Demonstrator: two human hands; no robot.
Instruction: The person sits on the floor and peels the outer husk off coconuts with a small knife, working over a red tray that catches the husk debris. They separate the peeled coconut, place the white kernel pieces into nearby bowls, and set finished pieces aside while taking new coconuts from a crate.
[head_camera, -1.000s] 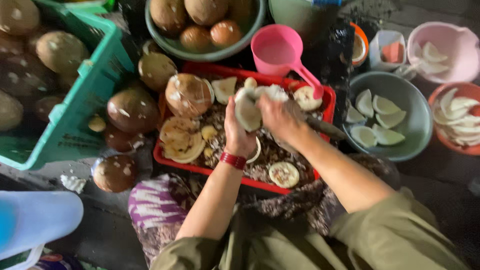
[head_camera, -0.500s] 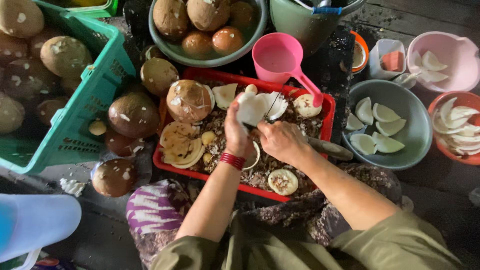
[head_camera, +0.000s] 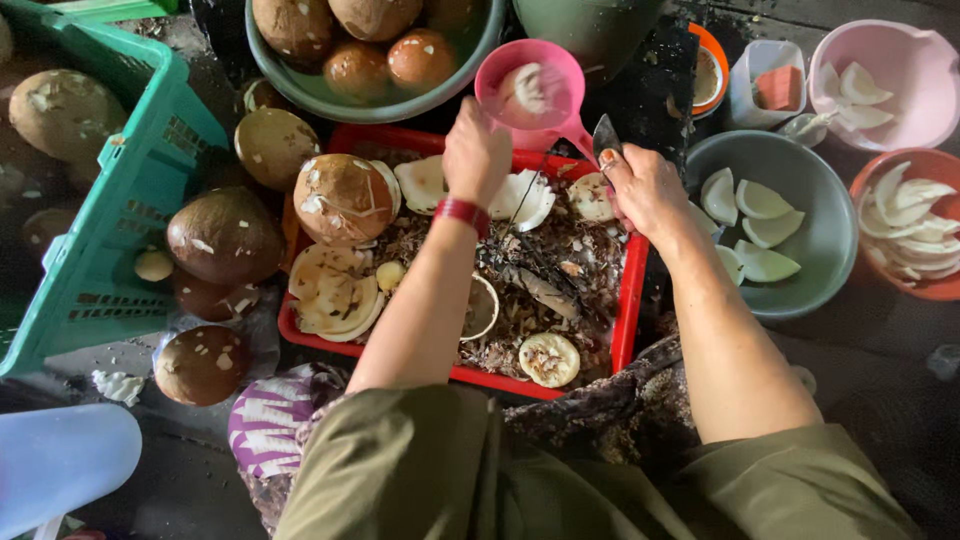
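My left hand (head_camera: 475, 150), with a red band at the wrist, reaches over the red tray (head_camera: 632, 300) to the rim of a pink scoop (head_camera: 545, 70). A white coconut piece (head_camera: 525, 90) lies in the scoop just past the fingertips; the fingers are hidden behind the back of the hand. My right hand (head_camera: 645, 190) grips a knife (head_camera: 605, 135) with its dark blade pointing up, at the tray's far right corner. In the tray lie a brown peeled coconut (head_camera: 342, 198), white flesh pieces (head_camera: 525, 200) and brown shavings.
A green crate (head_camera: 120, 210) of coconuts stands at the left, with loose coconuts (head_camera: 225, 235) beside the tray. A green bowl (head_camera: 300, 90) of coconuts sits at the back. A grey bowl (head_camera: 810, 290), a pink bowl (head_camera: 920, 110) and an orange bowl (head_camera: 880, 170) at the right hold white pieces.
Both hands held a white coconut piece over the tray. Now the left hand has moved up to the pink scoop, where a white piece lies, and the right hand has drawn right with the knife.
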